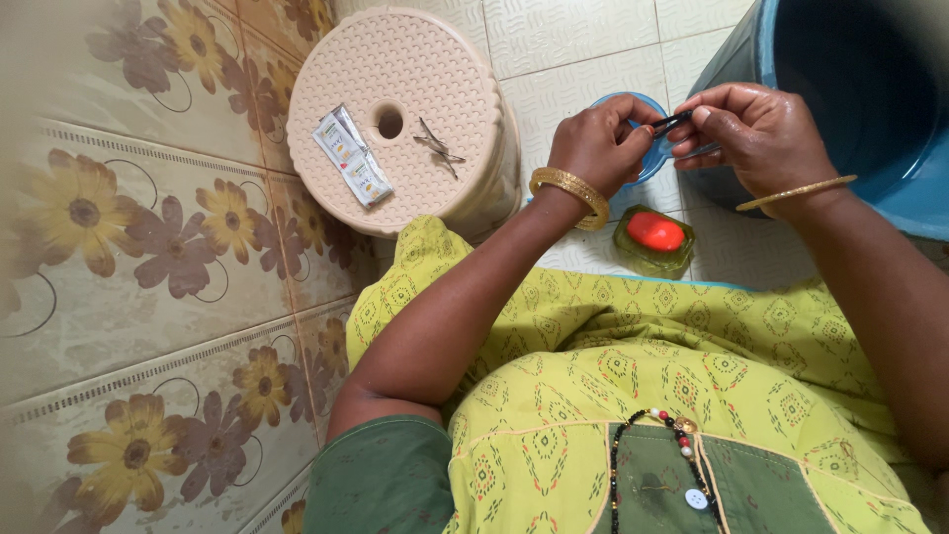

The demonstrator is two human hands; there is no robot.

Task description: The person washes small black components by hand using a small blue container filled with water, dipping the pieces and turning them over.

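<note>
Above the white floor tiles (583, 89), left hand (596, 143) and right hand (756, 133) pinch a thin black hairpin (672, 122) — light, stiff, springy, best gripped at its ends.

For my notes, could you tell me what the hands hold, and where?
Both hands, left hand and right hand, pinch a small dark hair clip by its ends.
</note>
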